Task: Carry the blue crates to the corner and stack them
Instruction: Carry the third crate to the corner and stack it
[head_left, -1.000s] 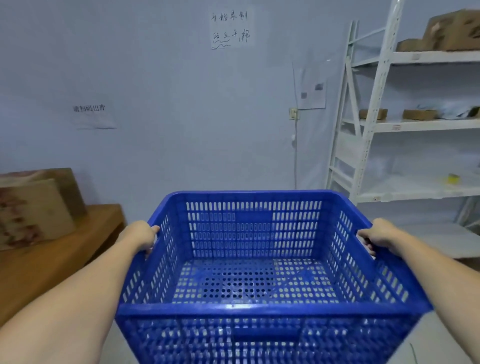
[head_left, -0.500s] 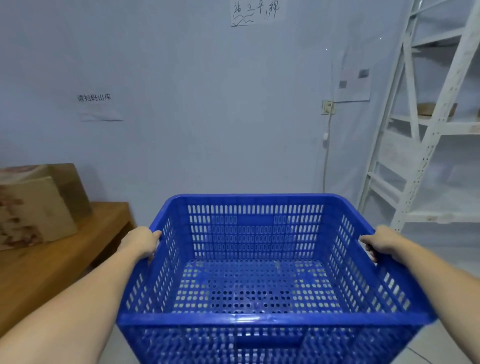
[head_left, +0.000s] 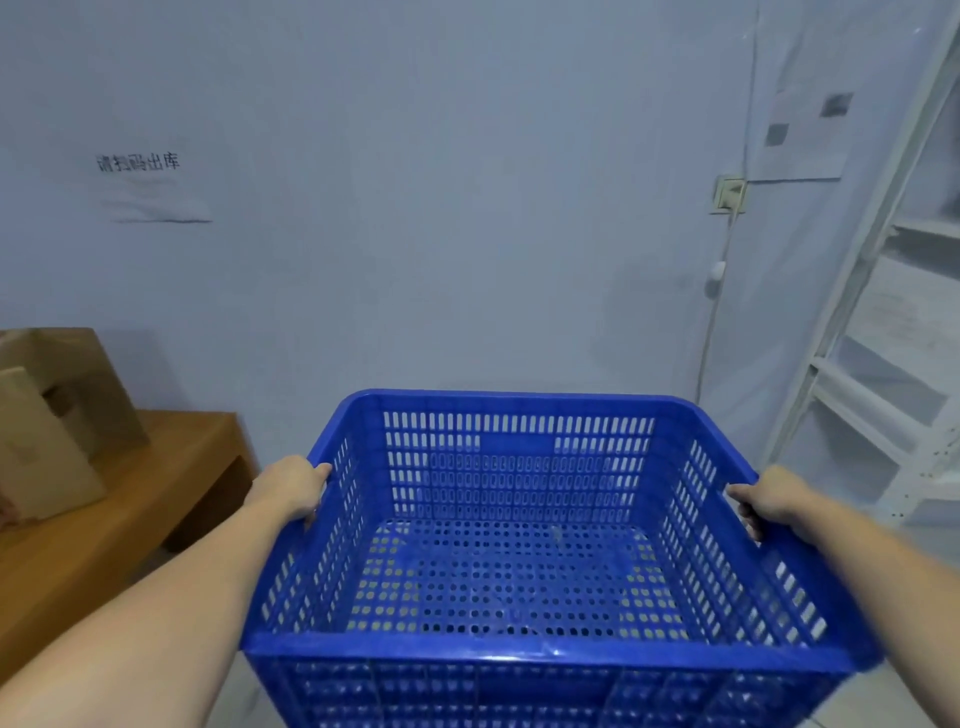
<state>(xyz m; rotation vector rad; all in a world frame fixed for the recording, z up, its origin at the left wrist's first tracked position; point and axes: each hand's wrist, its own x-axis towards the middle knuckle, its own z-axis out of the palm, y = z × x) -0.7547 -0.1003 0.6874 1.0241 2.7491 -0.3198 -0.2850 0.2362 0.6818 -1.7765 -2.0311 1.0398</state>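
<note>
I hold an empty blue perforated crate (head_left: 511, 478) in front of me, level, above the floor. My left hand (head_left: 288, 488) grips its left rim and my right hand (head_left: 769, 501) grips its right rim, fingers curled over the edges. The crate's bottom shows pale floor through its holes. No other blue crate is in view.
A pale wall faces me, close. A low wooden bench (head_left: 130, 509) with cardboard boxes (head_left: 57, 431) stands at the left. White metal shelving (head_left: 893, 364) stands at the right. A wall socket (head_left: 730, 193) with a hanging cable sits beside the shelving.
The view has swung left and moved closer to the wall; the shelving has slid toward the right edge. Both hands keep the same grip on the crate.
</note>
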